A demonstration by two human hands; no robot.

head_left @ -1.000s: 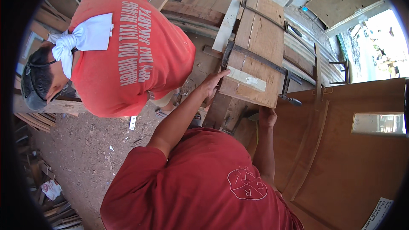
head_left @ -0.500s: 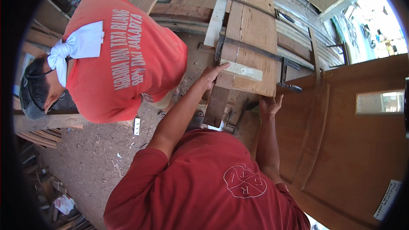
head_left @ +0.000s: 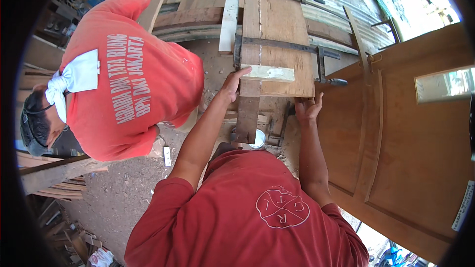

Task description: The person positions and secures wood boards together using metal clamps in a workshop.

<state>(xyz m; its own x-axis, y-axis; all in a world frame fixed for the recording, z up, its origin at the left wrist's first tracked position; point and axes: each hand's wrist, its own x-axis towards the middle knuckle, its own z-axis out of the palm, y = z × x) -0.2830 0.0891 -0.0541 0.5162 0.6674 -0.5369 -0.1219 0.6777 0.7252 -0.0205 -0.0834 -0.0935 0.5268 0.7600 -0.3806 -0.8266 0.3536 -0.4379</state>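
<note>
A thick wooden board [head_left: 284,22] runs away from me, with a seam along its length and two dark bar clamps across it; the nearer is the bar clamp [head_left: 277,45]. A short pale wood strip [head_left: 271,73] lies across the board's near end. My left hand [head_left: 231,86] is closed at the board's left edge, its thumb up against the strip's end. My right hand [head_left: 308,109] is at the near right corner, its fingers partly hidden under the board and its thumb sticking out. Below the board, a dark wooden beam [head_left: 247,118] points toward me.
A co-worker in a coral shirt [head_left: 133,74] bends over at the left. To the right leans a brown wooden door [head_left: 415,148] with a glass pane. The clamp's handle [head_left: 338,82] juts toward it. A white bucket [head_left: 258,139] stands on the floor near me.
In the picture, the board, its clamps and both my hands have shifted slightly left as the view moved. My hands keep the same places on the board.
</note>
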